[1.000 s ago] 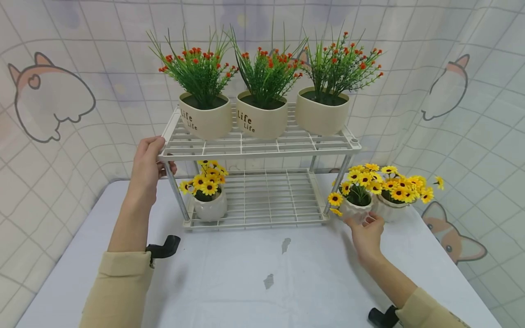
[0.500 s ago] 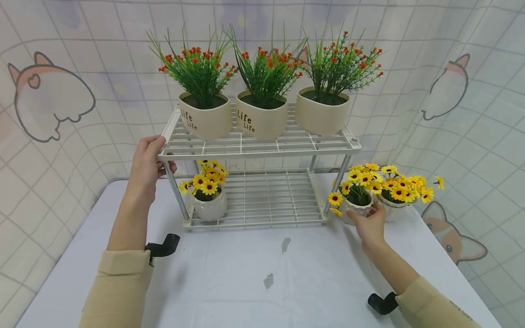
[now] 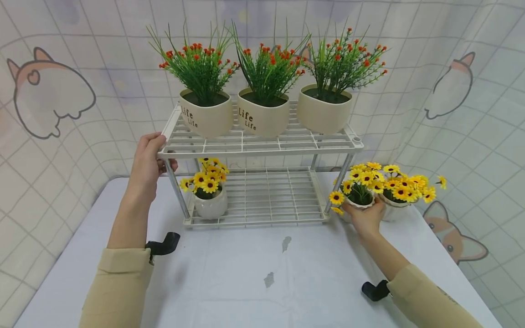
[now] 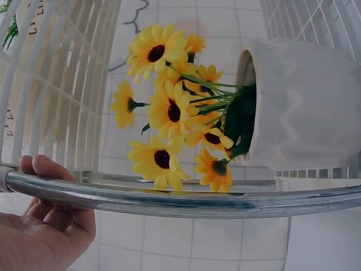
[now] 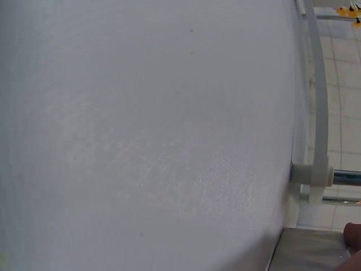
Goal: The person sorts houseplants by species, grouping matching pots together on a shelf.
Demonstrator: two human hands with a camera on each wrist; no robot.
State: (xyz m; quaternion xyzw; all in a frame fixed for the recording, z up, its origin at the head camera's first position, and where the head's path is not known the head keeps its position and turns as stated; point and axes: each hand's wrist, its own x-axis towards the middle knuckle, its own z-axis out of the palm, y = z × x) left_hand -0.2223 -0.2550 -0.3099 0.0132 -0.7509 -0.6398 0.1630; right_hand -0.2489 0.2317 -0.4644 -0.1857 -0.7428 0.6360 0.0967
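Observation:
My left hand grips the front left corner of a white wire rack, its fingers curled behind the metal post just under the top shelf. Inside the rack, on the lower shelf at left, stands a small white pot of yellow flowers. My right hand holds a second white flowerpot with yellow daisy-like blooms, beside the rack's front right post. The thumb lies on its left side; most fingers are hidden behind it. In the right wrist view only a bit of the hand shows.
Three cream planters with red flowers, the middle one marked "Life", line the top shelf. Another pot of yellow flowers stands close behind my right hand. A white cloth covers the table, and a tile-patterned curtain hangs behind.
My right hand has moved from touching the front of the flowerpot to holding it around the sides. The left hand stays on the rack. The head view has shifted slightly.

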